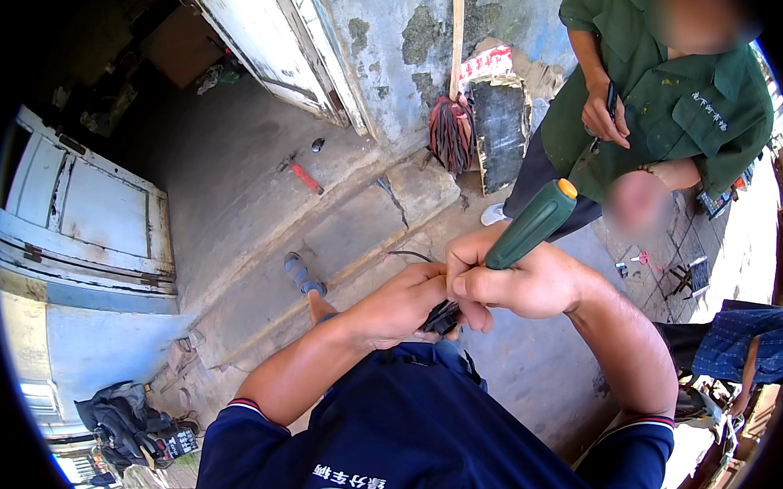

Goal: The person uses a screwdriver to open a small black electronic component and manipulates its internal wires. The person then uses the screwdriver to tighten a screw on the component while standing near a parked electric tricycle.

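In front of my chest, both hands meet. My right hand (518,279) is closed around a screwdriver with a thick dark green handle (533,227) and an orange end cap. The handle tilts up and to the right; its shank is hidden by my fingers. Pressed up against it, my left hand (406,304) is closed on a small black part (442,319), mostly covered by fingers, so its kind cannot be told. A thin dark cable (412,254) shows just beyond my hands; where it ends is hidden.
A person in a green shirt (663,123) stands at the far right, holding a small dark object (612,99). A mop (453,130) leans on the wall. On the raised concrete floor lies a red-handled tool (306,178). A step edge (324,277) runs before me.
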